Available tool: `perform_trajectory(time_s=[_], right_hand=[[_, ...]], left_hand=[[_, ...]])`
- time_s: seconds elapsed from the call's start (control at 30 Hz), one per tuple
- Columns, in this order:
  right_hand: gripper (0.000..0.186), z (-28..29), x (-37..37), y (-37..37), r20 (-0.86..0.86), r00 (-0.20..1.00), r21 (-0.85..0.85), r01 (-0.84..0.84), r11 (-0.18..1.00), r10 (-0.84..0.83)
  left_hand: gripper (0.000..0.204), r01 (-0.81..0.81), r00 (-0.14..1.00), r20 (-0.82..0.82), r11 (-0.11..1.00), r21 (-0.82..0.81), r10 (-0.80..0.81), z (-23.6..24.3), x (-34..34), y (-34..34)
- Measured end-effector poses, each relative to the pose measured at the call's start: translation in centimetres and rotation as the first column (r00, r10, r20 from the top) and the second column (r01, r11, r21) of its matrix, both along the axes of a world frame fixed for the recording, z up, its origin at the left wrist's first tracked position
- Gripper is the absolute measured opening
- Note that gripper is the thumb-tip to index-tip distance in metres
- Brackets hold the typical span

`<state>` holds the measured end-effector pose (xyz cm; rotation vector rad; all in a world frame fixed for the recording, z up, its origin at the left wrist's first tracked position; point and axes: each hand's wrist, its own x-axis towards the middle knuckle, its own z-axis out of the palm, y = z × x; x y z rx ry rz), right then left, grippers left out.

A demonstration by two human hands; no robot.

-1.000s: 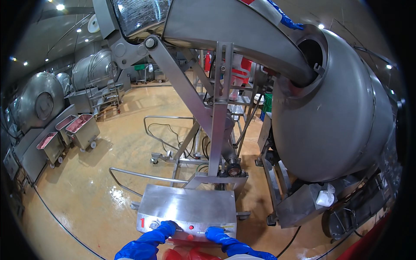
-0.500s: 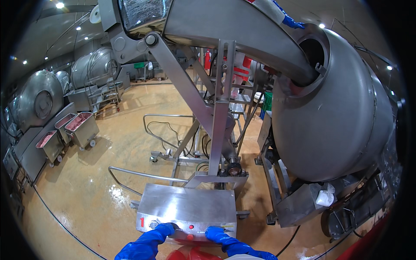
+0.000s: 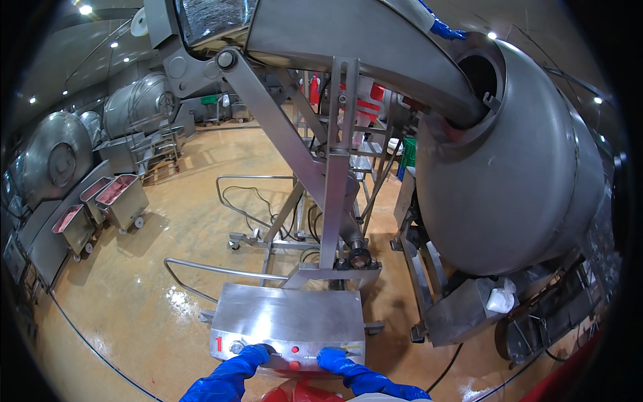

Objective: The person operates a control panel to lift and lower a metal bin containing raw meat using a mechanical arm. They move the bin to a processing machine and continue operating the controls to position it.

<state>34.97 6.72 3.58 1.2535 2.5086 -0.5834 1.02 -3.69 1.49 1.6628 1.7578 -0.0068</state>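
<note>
Left hand (image 3: 256, 354), blue-covered, on the front of the steel control box (image 3: 288, 311), between the round dial (image 3: 236, 347) and the small red button (image 3: 295, 349); fingertips hidden, can't tell whether they grip or press anything. Right hand (image 3: 329, 359), also blue, on the same front right of that button; fingers look bent, but spread and grip can't be told. Box is right in front of the person, at the foot of the lifting frame (image 3: 331, 214). Risk here: both hands sit close to the controls, so a slip could work the wrong one; the bigger red knob (image 3: 295, 366) is between them, and a stop might come late if neither hand gets to it. Further out, the frame's steel chute (image 3: 362, 53) has its end inside the mouth of the big drum (image 3: 499, 201); contact with the rim unclear. If the chute shifted there, it could knock or jam on the rim. Worst one: a co-worker's blue hand (image 3: 447, 31) is near that mouth, so movement without a warning could pinch it. The cable (image 3: 447, 370) and shiny, likely wet floor (image 3: 181, 301) could trip or slide someone stepping away.
</note>
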Motion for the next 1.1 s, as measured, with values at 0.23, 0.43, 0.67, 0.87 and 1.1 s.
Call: perform_trajectory(time_s=[0.23,0.43,0.67,0.87,1.1], right_hand=[[0.031,1.0,0.3,-0.2,-0.012,1.000,0.011,0.021,1.000,-0.020],[0.031,0.8,0.3,-0.2,-0.051,0.999,0.037,-0.001,0.999,0.003],[0.026,2.3,-0.3,-0.4,-0.010,1.000,0.016,0.020,1.000,-0.020],[0.026,2.8,-0.1,-0.7,-0.022,0.999,0.034,0.044,0.998,-0.043],[0.026,3.4,-0.4,-0.5,-0.004,1.000,0.033,0.025,0.999,-0.025]], left_hand=[[0.046,-0.008,1.000,0.001,0.998,-0.055,0.008,0.9,0.5,0.8],[0.044,-0.001,1.000,-0.019,1.000,0.031,0.002,0.3,0.2,0.4],[0.043,0.032,0.999,0.002,0.999,-0.011,-0.032,-2.0,-0.5,1.2],[0.041,0.007,0.999,-0.043,1.000,-0.021,-0.008,-1.2,-0.1,1.3],[0.041,0.008,0.999,-0.047,1.000,-0.006,-0.008,-1.0,-0.2,0.9]])
